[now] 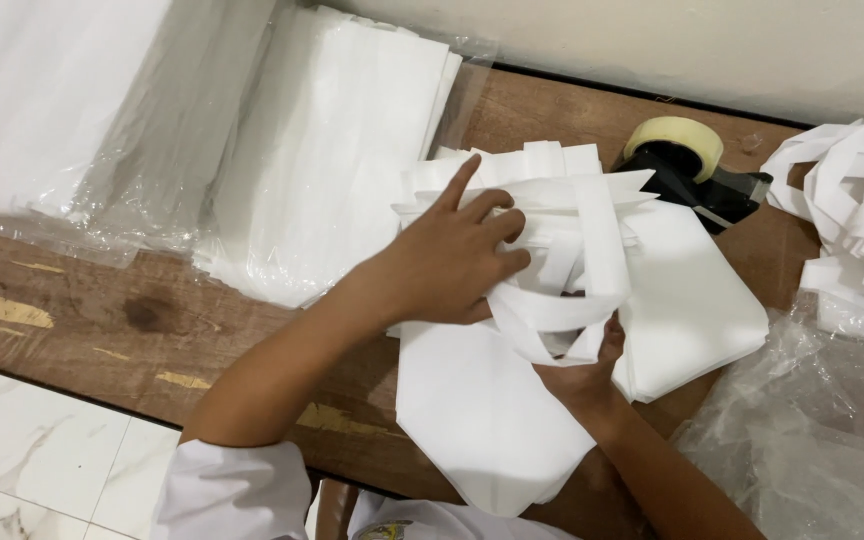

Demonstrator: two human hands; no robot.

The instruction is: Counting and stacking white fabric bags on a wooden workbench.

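Note:
A stack of white fabric tote bags [692,300] lies on a brown wooden table [152,320], their strap handles [592,230] piled across the top. My left hand [457,255] presses flat on the handles, fingers spread, index finger pointing away. My right hand [582,375] comes from below and pinches a loop of white handle at the near edge of the pile. One bag [482,420] hangs over the table's front edge toward me.
A tape dispenser [692,165] with a roll of clear tape sits behind the pile. Plastic-wrapped stacks of white bags [322,150] lie at the left. More loose white bags [857,210] and crumpled clear plastic [812,430] are at the right. Tiled floor shows lower left.

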